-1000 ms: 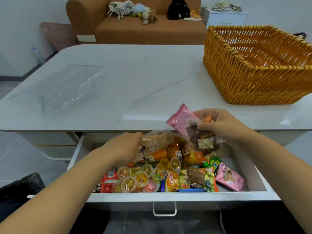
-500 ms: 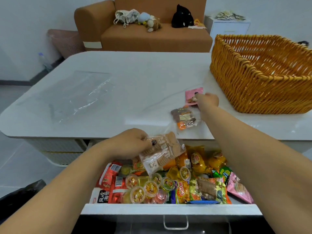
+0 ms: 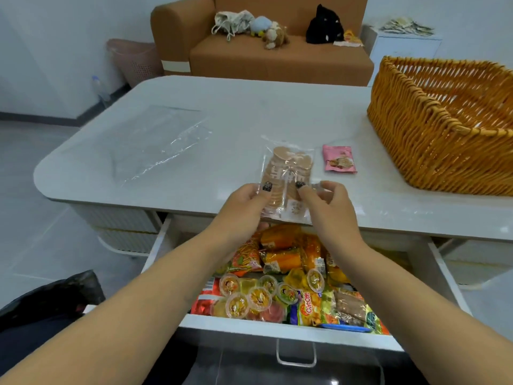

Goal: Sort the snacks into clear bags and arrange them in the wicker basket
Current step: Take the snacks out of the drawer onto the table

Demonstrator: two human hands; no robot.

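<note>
Both the left hand and the right hand pinch the clear biscuit packet by its lower half, over the bench edge above the open drawer. It should probably be laid flat near the pink snack packet, short of the wicker basket, leaving the clear bags free.

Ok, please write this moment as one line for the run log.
left hand: holds cracker pack | right hand: holds same pack | pink snack: on table | basket: no snacks visible | drawer: open
</note>
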